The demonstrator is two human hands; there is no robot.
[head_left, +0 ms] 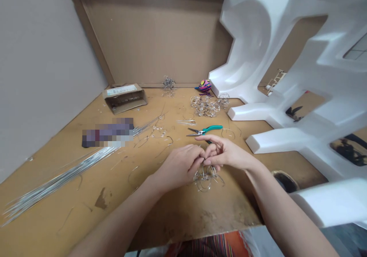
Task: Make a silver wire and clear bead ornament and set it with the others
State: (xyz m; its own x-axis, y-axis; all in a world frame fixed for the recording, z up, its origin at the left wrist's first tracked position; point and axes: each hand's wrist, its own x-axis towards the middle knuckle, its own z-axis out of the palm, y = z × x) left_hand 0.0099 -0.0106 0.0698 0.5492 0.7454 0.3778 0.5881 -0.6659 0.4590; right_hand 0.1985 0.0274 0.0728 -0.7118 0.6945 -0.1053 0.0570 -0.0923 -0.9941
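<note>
Near the table's front edge, my left hand (183,162) and my right hand (219,152) meet over a small cluster of bent wire (207,176). Both hands pinch at the top of this wire piece, their fingertips almost touching. Loops and curled ends of the wire hang below the fingers. My right index finger stretches out toward the left, while the other right fingers are curled in. Just beyond the hands lie long-nose pliers (211,128) with teal handles, jaws pointing left. The exact grip point is partly hidden by the fingers.
A bundle of long straight wires (71,173) runs diagonally on the left, beside a blurred purple object (107,132). A cardboard box (125,98) stands at the back left. Wire clusters (205,106) and a colourful ball (205,85) sit farther back. White foam (272,144) juts in from the right.
</note>
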